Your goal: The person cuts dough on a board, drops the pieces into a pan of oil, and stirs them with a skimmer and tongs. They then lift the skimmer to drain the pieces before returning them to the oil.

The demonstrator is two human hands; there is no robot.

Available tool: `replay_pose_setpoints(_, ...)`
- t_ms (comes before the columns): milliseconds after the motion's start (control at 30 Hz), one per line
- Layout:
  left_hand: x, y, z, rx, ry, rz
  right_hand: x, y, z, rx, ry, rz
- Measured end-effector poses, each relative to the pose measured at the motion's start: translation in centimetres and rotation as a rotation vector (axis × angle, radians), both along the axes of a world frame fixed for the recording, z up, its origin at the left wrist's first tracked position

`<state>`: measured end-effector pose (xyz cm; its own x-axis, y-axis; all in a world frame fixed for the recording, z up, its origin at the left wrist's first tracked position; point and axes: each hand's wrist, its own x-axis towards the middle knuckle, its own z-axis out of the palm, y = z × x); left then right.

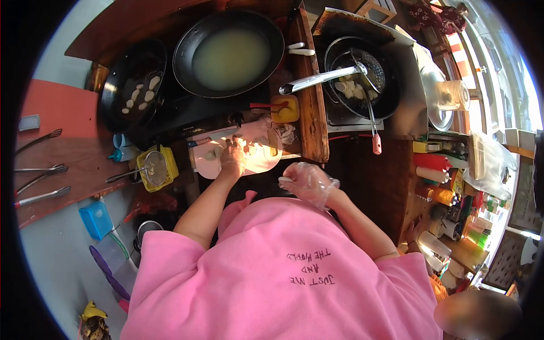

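Observation:
My left hand (233, 157) reaches down onto a pink cutting board (263, 168), its fingers drawn together among pale pieces; glare hides what is between them. Just beyond those fingers lies a knife (212, 137) across the board. In a clear plastic glove, my right hand (309, 182) is held right of the board, in front of my body. Its fingers pinch a small white dough-like piece (285, 179). By the board's far right corner stands a yellow tub (289, 110) with a red-handled utensil in it.
A pan (186, 79) of cloudy liquid stands ahead, with a black pan (113, 107) of pale pieces to its left. Beyond a wooden divider (315, 113), a wok (391, 85) holds frying pieces, a skimmer and a ladle. A strainer (154, 168) rests on a yellow container at left.

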<state>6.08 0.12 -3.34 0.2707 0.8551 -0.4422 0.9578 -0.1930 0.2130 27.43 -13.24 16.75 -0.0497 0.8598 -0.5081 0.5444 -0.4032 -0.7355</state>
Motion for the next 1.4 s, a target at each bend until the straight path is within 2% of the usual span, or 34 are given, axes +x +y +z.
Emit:
replay_pose_setpoints(33, 0.0, 0.3, -0.9, -0.018, -0.012, 0.033, -0.6, 0.2, -1.2, -0.078, 0.014, -0.029)
replay_pose_setpoints(67, -0.2, 0.5, -1.7, -0.017, -0.014, 0.027, -1.1, -0.2, -3.5, 0.067, -0.074, 0.023)
replay_pose_setpoints(133, -0.7, 0.9, -3.0, 0.223, -0.069, -0.188, -1.7, -0.1, -5.7, 0.098, -0.109, 0.034)
replay_pose_setpoints(167, -0.5, 1.2, -3.0, 0.223, -0.072, -0.197, -1.9, 0.1, -6.6, 0.129, -0.143, 0.054)
replay_pose_setpoints(200, 0.1, 1.6, -2.1, 0.101, -0.073, -0.124, -2.2, 0.4, -6.9, 0.128, -0.145, 0.044)
replay_pose_setpoints(233, 0.5, 2.0, -1.3, -0.021, -0.074, -0.052, -2.4, 0.7, -7.2, -0.064, 0.009, -0.081)
replay_pose_setpoints(267, 0.6, 2.3, -1.3, -0.02, -0.075, -0.062, -2.6, 1.0, -7.6, -0.253, 0.166, -0.206)
replay_pose_setpoints(300, 0.6, 2.6, -2.0, 0.061, -0.032, -0.237, -3.0, 1.2, -8.7, -0.25, 0.166, -0.214)
replay_pose_setpoints(333, 0.3, 2.8, -3.0, 0.144, 0.013, -0.41, -3.5, 1.3, -10.3, -0.316, 0.408, -0.377)
replay_pose_setpoints(367, -0.7, 3.1, -6.4, 0.149, 0.014, -0.416, -3.8, 1.5, -11.3, -0.376, 0.654, -0.535)
replay_pose_setpoints(400, -2.3, 3.5, -11.4, -0.04, -0.441, -0.202, -4.0, 2.0, -11.6, -0.369, 0.657, -0.539)
replay_pose_setpoints(433, -3.1, 3.9, -13.9, -0.236, -0.886, 0.026, -4.2, 2.5, -11.9, -0.381, 0.732, -0.606)
replay_pose_setpoints(467, -3.3, 4.2, -13.2, -0.235, -0.885, 0.017, -4.3, 3.0, -12.1, -0.392, 0.808, -0.673)
replay_pose_setpoints(533, -3.4, 4.1, -9.7, 0.386, -0.299, -0.499, -4.6, 3.6, -12.6, -0.375, 0.884, -0.739)
replay_pose_setpoints(567, -2.9, 4.0, -6.5, 0.389, -0.299, -0.508, -4.7, 3.9, -12.9, -0.364, 0.956, -0.799)
replay_pose_setpoints(633, -1.5, 3.3, -0.4, -0.38, -0.967, 0.657, -5.4, 4.3, -15.0, -0.361, 0.997, -0.82)
replay_pose_setpoints(700, -2.4, 3.7, -0.6, -0.382, -0.994, 0.719, -6.2, 4.7, -16.4, -0.367, 1.176, -0.865)
replay_pose_setpoints(767, -3.2, 3.3, 2.8, -0.552, -1.257, 0.903, -7.1, 5.5, -16.0, -0.371, 1.151, -0.88)
replay_pose_setpoints(833, -4.0, 3.1, 5.4, -0.612, -1.357, 0.831, -7.4, 5.8, -16.6, -0.311, 1.517, -0.812)
replay_pose_setpoints(900, -3.5, 2.6, 10.2, -0.658, -1.404, 0.776, -8.5, 5.9, -12.8, -0.109, 1.368, -0.63)
replay_pose_setpoints(967, -2.6, 2.2, 13.2, -0.643, -1.38, 0.699, -8.9, 7.0, -9.3, -0.266, 1.483, -0.894)
replay_pose_setpoints(1033, -0.2, 1.3, 19.2, -0.672, -1.432, 0.581, -8.3, 7.6, -3.2, -0.199, 1.455, -0.877)
replay_pose_setpoints(1100, 2.4, 0.9, 23.1, -0.705, -1.358, 0.361, -7.2, 7.8, 1.5, -0.115, 1.473, -0.961)
replay_pose_setpoints(1167, 5.5, 0.6, 25.4, -0.561, -1.309, 0.134, -5.0, 7.7, 2.8, -0.05, 1.468, -1.062)
replay_pose_setpoints(1233, 8.8, 0.6, 26.8, -0.616, -1.237, 0.007, -1.6, 6.4, 4.6, 0.131, 1.676, -0.823)
replay_pose_setpoints(1267, 10.7, 0.7, 26.7, -0.623, -1.246, -0.095, -0.4, 5.8, 6.2, 0.132, 1.646, -0.891)
replay_pose_setpoints(1300, 12.5, 0.9, 27.0, -0.666, -1.213, -0.163, 1.8, 5.9, 3.3, 0.136, 1.742, -0.95)
replay_pose_setpoints(1367, 16.6, 0.3, 27.9, -0.659, -1.209, -0.197, 5.2, 5.2, 3.0, 0.247, 1.849, -0.875)
replay_pose_setpoints(1400, 18.6, 0.6, 27.9, -0.816, -1.244, -0.227, 6.9, 5.1, 2.4, 0.33, 1.856, -0.859)
